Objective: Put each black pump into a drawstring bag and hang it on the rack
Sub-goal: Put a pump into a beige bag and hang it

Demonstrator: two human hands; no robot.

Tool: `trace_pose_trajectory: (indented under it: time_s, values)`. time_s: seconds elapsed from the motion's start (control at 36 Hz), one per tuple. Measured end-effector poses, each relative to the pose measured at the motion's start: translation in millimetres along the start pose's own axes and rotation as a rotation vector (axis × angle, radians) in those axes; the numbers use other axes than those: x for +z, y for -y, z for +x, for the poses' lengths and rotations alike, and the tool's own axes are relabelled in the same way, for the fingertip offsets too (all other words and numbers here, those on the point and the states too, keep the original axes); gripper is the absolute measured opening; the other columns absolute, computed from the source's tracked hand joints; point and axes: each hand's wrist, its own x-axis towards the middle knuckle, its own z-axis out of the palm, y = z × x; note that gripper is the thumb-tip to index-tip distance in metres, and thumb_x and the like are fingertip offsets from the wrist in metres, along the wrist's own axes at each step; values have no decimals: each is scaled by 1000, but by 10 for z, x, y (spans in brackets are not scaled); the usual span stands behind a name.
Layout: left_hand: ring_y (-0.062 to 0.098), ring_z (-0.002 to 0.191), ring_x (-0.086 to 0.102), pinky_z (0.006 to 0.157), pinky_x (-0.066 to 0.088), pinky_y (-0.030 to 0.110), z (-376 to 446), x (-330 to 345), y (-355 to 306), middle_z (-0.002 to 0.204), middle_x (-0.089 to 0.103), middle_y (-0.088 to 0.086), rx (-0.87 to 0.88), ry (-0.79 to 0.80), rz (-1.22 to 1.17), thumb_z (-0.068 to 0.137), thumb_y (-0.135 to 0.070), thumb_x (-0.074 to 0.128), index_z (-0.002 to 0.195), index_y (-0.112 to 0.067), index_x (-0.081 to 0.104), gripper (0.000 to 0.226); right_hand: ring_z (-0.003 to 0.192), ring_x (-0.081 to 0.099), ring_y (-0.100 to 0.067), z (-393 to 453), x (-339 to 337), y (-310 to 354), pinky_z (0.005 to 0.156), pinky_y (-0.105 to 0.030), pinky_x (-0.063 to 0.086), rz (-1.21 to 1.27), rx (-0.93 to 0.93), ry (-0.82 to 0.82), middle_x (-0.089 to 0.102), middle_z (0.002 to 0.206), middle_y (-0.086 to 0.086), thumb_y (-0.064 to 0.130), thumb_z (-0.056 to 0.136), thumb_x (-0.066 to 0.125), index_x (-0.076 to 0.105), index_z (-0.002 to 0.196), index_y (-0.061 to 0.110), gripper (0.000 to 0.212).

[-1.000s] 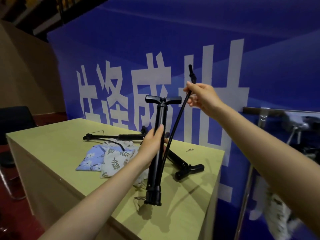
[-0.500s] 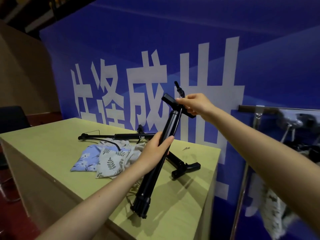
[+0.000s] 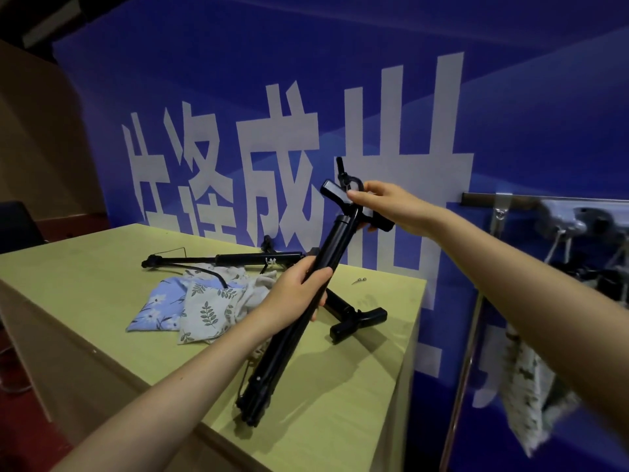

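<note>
On the table (image 3: pixel 102 267), two pumps (image 3: pixel 258 258) lie bare beside the folded bags (image 3: pixel 190 301) at the left, so they are not packed yet. In the middle, the left hand (image 3: pixel 292 298) grips the tube of a third pump (image 3: pixel 289 332), tilted above the table; the right hand (image 3: pixel 384 206) holds its handle and hose together (probably tidying it for bagging). At the far right, one filled bag (image 3: pixel 524 386) already hangs on the rack (image 3: pixel 544 201).

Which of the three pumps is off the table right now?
The tilted pump held in both hands: left hand grips its barrel, right hand its handle. The other two lie flat on the table.
</note>
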Motion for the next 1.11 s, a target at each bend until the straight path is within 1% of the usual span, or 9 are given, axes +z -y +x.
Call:
trace_pose_trajectory:
  time_s: [0.19, 0.42, 0.53, 0.75, 0.81, 0.86, 0.94, 1.03, 1.11]
  values:
    - [17, 45, 49, 44, 42, 26, 23, -27, 6, 62, 52, 4, -43, 73, 17, 102, -23, 40, 98, -15, 52, 15, 82, 69, -15, -112, -65, -156, 65, -19, 52, 76, 72, 70, 68, 109, -11, 34, 94, 57, 57, 122, 5, 41]
    - [17, 44, 50, 44, 42, 26, 13, -16, 104, 65, 55, 6, -46, 83, 63, 104, -38, 29, 92, -17, 49, 32, 80, 62, -19, -138, 38, -237, 75, -27, 52, 105, 72, -22, 67, 99, -13, 35, 91, 63, 62, 112, 1, 40]
    - [17, 45, 51, 46, 44, 26, -1, -44, 131, 64, 56, 6, -73, 80, 68, 105, -41, 23, 102, -9, 51, 42, 79, 62, -18, -148, 104, -282, 72, -25, 53, 169, 97, -42, 67, 94, -9, 30, 92, 62, 62, 110, 3, 33]
    - [17, 49, 52, 48, 45, 27, -4, -99, 142, 66, 58, 4, -87, 51, 124, 105, -40, 28, 93, -21, 53, 33, 80, 66, -16, -162, 276, -370, 75, -26, 52, 160, 107, -165, 70, 98, -8, 35, 93, 61, 63, 111, 6, 34]
    - [16, 49, 53, 49, 46, 27, 3, -110, 154, 66, 58, 5, -98, 39, 145, 104, -41, 27, 93, -22, 53, 34, 88, 64, -19, -152, 356, -417, 78, -30, 53, 35, 100, -255, 68, 99, -6, 42, 89, 64, 63, 111, 9, 39]
    - [14, 50, 54, 53, 48, 30, 3, -120, 175, 67, 59, 4, -108, 22, 188, 104, -44, 25, 91, -23, 54, 38, 108, 57, -23, -148, 420, -473, 92, -38, 52, -230, 86, -410, 61, 115, -7, 50, 85, 67, 51, 130, 10, 62]
    - [10, 54, 55, 55, 46, 28, 8, -120, 232, 70, 59, 3, -100, 28, 296, 104, -43, 22, 98, -25, 55, 38, 135, 34, -26, -278, 456, -503, 111, -45, 36, -638, -182, -515, 41, 143, -9, 42, 90, 62, 30, 148, 15, 71]
    - [13, 62, 57, 62, 46, 32, 16, -116, 278, 74, 61, 4, -87, 45, 404, 104, -42, 21, 105, -25, 55, 38, 143, 30, -25, -386, 486, -552, 118, -48, 26, -964, -496, -247, 41, 150, -8, 38, 98, 38, 47, 140, 18, 48]
    - [21, 71, 59, 66, 46, 35, 22, -93, 301, 79, 63, 7, -50, 75, 545, 104, -40, 21, 101, -22, 52, 37, 143, 34, -22, -422, 520, -627, 121, -40, 9, -1149, -571, -38, 56, 139, -3, 50, 97, 15, 59, 129, 19, 63]
